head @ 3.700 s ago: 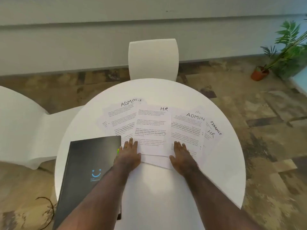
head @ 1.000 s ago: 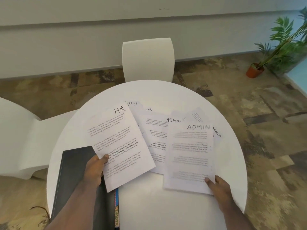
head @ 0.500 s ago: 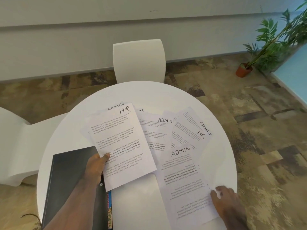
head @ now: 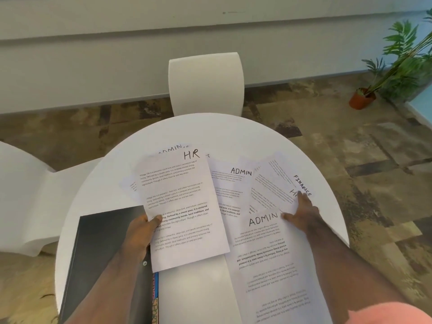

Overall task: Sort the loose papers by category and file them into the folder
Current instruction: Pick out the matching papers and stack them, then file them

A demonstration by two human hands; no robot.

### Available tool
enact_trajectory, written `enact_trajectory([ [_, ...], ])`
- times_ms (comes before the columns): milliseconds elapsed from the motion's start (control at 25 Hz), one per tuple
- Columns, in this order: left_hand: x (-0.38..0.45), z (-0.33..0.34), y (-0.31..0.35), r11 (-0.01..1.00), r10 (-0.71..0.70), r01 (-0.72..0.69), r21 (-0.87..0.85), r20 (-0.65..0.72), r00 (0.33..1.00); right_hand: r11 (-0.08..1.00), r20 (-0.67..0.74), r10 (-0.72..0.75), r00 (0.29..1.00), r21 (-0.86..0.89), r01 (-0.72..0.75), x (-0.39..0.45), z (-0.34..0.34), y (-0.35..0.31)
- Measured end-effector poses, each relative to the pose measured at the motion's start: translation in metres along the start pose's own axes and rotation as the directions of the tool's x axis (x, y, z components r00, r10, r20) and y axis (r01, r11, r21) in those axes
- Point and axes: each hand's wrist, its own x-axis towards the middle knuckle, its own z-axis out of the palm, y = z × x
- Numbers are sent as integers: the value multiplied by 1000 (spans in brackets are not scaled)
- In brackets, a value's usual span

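Pinching the HR sheet (head: 180, 206) at its left edge, the left hand (head: 140, 232) lifts it; right hand (head: 301, 216) presses flat on fanned papers (head: 275, 183).

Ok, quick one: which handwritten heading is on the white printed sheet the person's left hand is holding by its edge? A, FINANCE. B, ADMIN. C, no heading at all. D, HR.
D: the left hand pinches the left edge of the white printed sheet with its thumb on top, and HR is handwritten at that sheet's top right corner, above the black folder on the round white table.
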Motion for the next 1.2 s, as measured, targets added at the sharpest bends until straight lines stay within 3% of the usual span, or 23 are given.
enact_trajectory([
  [200, 0, 1, 3, 998, 35, -35, -44, 5, 999, 980, -11, 14, 1000, -198, -16, 8, 2, -2],
  [560, 1, 10, 1, 999, 7, -7, -46, 18, 1000, 990, -47, 27, 999, -134, -34, 0, -3, -5],
  [960, -2, 8, -4, 998, -12, 13, -59, 19, 1000, 983, -59, 34, 998, -176, -44, -6, -7, -9],
  [1200, -1, 6, 0, 999, 2, -2, -36, 20, 1000, 997, -86, 70, 994, -27, -72, -2, -9, -9],
])
